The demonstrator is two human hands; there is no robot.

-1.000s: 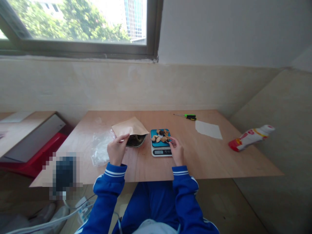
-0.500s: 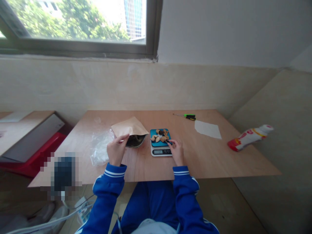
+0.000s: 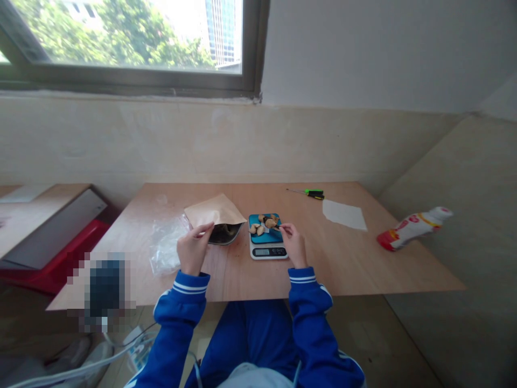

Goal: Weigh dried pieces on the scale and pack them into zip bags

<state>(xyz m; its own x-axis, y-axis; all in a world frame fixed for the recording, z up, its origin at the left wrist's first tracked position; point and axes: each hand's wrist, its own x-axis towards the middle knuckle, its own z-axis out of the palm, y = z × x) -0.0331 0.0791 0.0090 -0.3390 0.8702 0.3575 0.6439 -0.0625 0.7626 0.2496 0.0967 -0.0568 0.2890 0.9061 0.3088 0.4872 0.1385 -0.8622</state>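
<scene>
A small kitchen scale (image 3: 267,249) with a blue top stands on the wooden table (image 3: 355,258), with several tan and dark dried pieces (image 3: 264,224) heaped on it. My right hand (image 3: 293,245) is beside the scale's right edge, its fingers pinched on a thin tool that reaches the pieces. My left hand (image 3: 193,249) grips the lower edge of a brown paper pouch (image 3: 214,213), whose open mouth shows dark contents and faces the scale.
A crumpled clear plastic bag (image 3: 165,245) lies left of the pouch. At the far side lie a green-handled screwdriver (image 3: 312,193) and a white paper sheet (image 3: 344,214). A red-and-white bottle (image 3: 412,227) lies right of the table. A red box (image 3: 60,253) sits at left.
My right hand has moved slightly up and away from the scale's front, lifting its pinched fingers toward the pieces on top. The left hand and pouch stay put.
</scene>
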